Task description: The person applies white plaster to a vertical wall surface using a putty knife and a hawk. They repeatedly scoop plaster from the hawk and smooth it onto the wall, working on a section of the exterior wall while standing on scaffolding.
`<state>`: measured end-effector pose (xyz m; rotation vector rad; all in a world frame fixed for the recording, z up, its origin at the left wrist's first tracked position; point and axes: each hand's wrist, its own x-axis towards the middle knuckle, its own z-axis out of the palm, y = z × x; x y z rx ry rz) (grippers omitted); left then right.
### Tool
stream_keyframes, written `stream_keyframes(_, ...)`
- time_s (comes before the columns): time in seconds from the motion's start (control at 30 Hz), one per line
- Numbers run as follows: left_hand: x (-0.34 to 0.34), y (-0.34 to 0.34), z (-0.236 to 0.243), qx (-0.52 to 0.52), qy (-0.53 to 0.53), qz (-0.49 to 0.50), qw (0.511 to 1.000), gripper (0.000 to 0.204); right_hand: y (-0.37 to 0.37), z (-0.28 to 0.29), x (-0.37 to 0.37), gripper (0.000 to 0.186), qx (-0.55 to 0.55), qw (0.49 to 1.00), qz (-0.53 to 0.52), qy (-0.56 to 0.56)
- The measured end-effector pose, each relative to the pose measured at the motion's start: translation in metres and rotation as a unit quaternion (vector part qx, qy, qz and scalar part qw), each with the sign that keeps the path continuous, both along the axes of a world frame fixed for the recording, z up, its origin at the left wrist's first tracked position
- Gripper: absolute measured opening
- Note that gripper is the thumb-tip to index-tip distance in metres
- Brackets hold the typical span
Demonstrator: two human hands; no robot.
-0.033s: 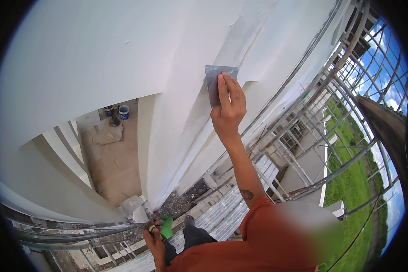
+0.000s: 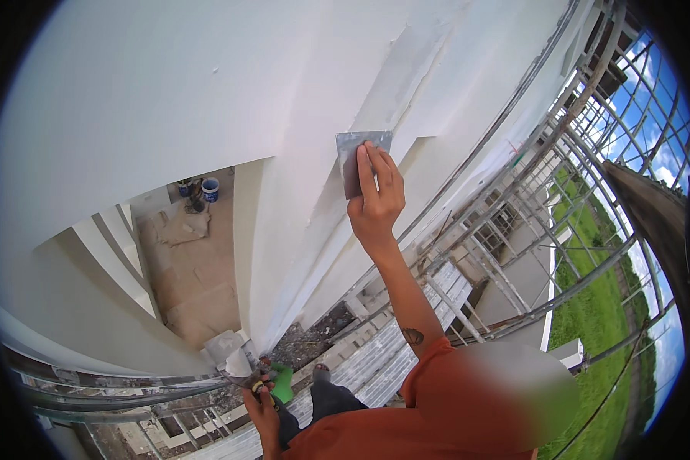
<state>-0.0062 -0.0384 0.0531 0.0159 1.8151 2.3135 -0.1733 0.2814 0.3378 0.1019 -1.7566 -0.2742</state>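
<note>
My right hand (image 2: 376, 201) is closed on a flat rectangular metal putty blade (image 2: 349, 163), fingers stretched along its face. Its upper edge lies against the white wall (image 2: 299, 84), at the lower end of a smooth greyish strip of filler (image 2: 402, 73). Low in the view, my left hand (image 2: 264, 416) grips a putty knife (image 2: 259, 389) by its yellow and black handle. White putty (image 2: 238, 362) sits on the broad plate-like blade beyond that hand. Part of the left fingers' grip is hard to make out.
Scaffold tubes (image 2: 506, 211) run along the right, with grass (image 2: 583, 307) beyond. Below lies a metal scaffold plank (image 2: 368, 360), near my foot (image 2: 321, 372) and a green object (image 2: 282, 383). Through the wall opening show a floor (image 2: 199, 284) and a blue-and-white bucket (image 2: 209, 189).
My right hand and the putty blade have slid down along the wall and slightly left, baring more of the smooth strip above. The left hand looks nearly still.
</note>
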Motion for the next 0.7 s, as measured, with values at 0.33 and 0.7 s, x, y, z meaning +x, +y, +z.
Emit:
stream_keyframes(0.33,-0.002,0.004,0.008,-0.015,-0.005,-0.130,0.991,0.030,-0.010,-0.198,0.045,0.044,-0.090,0.982,0.014,-0.166)
stream_keyframes(0.7,-0.024,0.069,0.093,0.254,-0.152,-0.305,0.905,0.023,-0.055,-0.119,0.156,0.021,-0.625,0.700,0.235,-0.254)
